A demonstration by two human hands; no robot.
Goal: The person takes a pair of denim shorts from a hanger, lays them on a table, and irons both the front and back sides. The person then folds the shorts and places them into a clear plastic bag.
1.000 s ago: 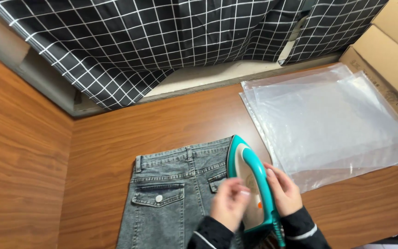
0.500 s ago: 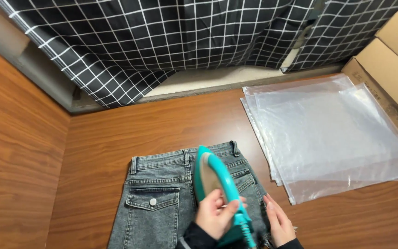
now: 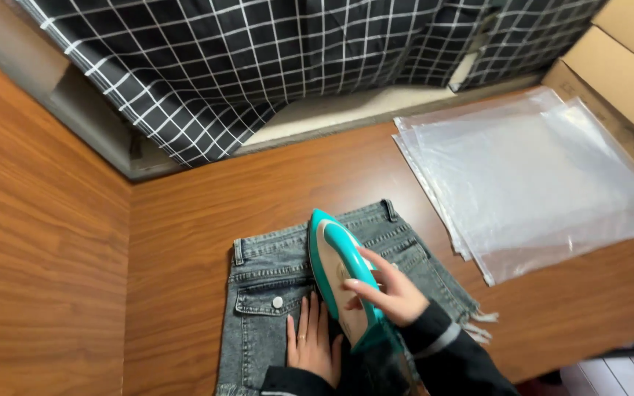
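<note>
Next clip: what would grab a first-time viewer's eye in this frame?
The bright teal iron stands out at bottom centre, resting on grey denim shorts spread over the wooden table. The right hand grips its handle while the left hand lies flat on the denim beside it. To the right lie clear plastic bags, and a black checked curtain hangs across the top.

Clear flat plastic bags (image 3: pixel 537 183) stacked on the wooden table's right side, tan cardboard boxes (image 3: pixel 625 66) just beyond
</note>
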